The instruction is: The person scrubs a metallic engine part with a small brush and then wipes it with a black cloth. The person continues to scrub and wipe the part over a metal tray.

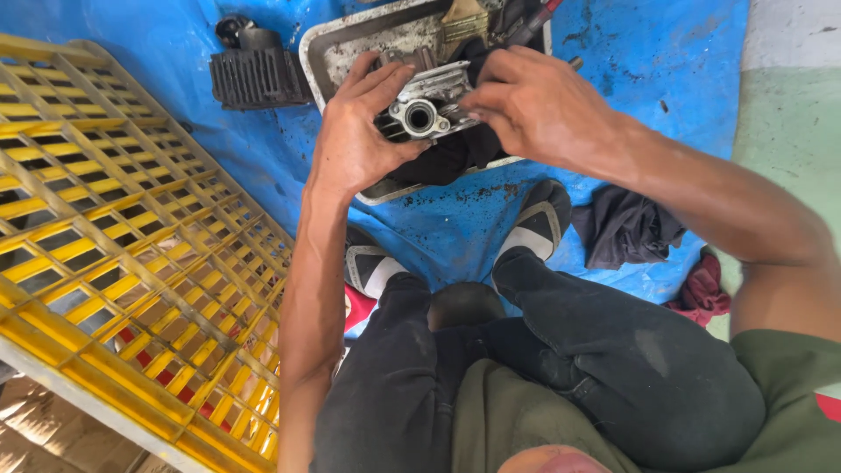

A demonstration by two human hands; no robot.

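A grease-stained blue tarpaulin (455,232) covered the floor where a person squatted at work, a yellow grid rack (114,254) lying to one side. Over a shallow grey metal tray (337,44), both hands gripped a small silvery engine cylinder head (425,105), its round port facing the camera. The left hand (355,140) cupped the part from the side, fingers spread and curled over its top edge; the right hand (534,109) met it from the other side, fingertips pressed together against the casting, with a dark cloth (451,153) bunched beneath. A black finned cylinder block (258,74) sat on the tarpaulin just beside the tray, and a brush (464,19) rested in the tray's far end. A dark grey rag (624,229) and a red rag (701,289) lay near the person's shoe (536,223). The work appeared to be at the cleaning or inspection stage, the head held up for handling; any next move would call for a firm two-handed hold while turning the greasy part over the tray.
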